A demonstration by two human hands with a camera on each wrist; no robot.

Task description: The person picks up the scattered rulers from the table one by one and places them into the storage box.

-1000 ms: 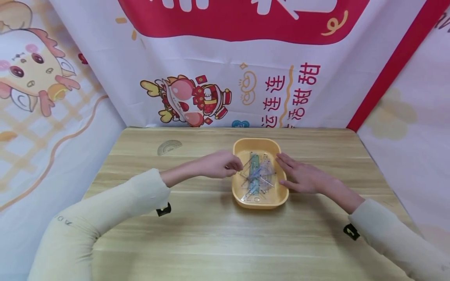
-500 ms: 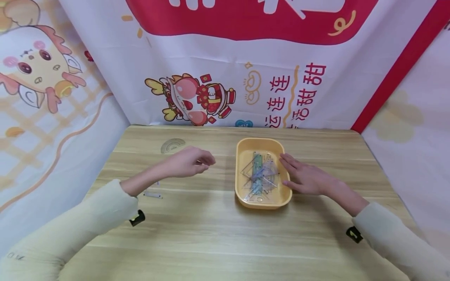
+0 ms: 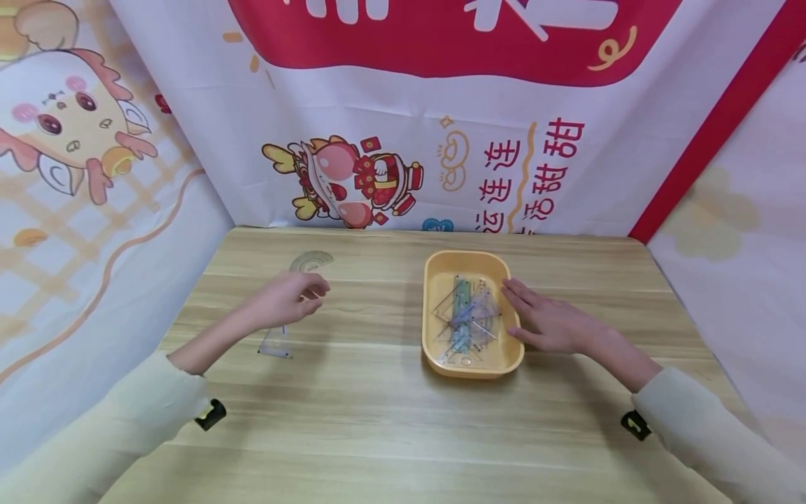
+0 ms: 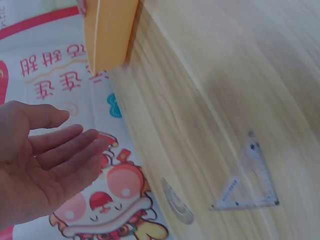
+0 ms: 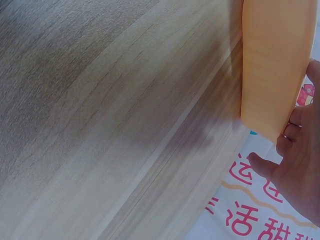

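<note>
My left hand [image 3: 286, 301] hovers over the left of the table with its fingers loosely bent and nothing in them; its bare palm shows in the left wrist view. Under it lies a clear triangular set square [image 4: 250, 185], partly covered by the hand in the head view. Just behind is a clear protractor [image 3: 313, 260]. My right hand [image 3: 554, 320] rests its extended fingers against the right side of a yellow plastic basket [image 3: 428, 322]. Inside the basket, several clear set squares and protractors [image 3: 485, 315] lie in a jumble with a green ruler [image 3: 462, 294].
The wood-grain table [image 3: 378, 420] ends at the back against a printed cloth [image 3: 390, 91]. More printed cloth hangs along the left and right sides. Black camera straps sit at both sleeves.
My left hand has moved left from the basket's left rim to above the set square, which came into view from behind the arm. The right hand has stayed at the basket.
</note>
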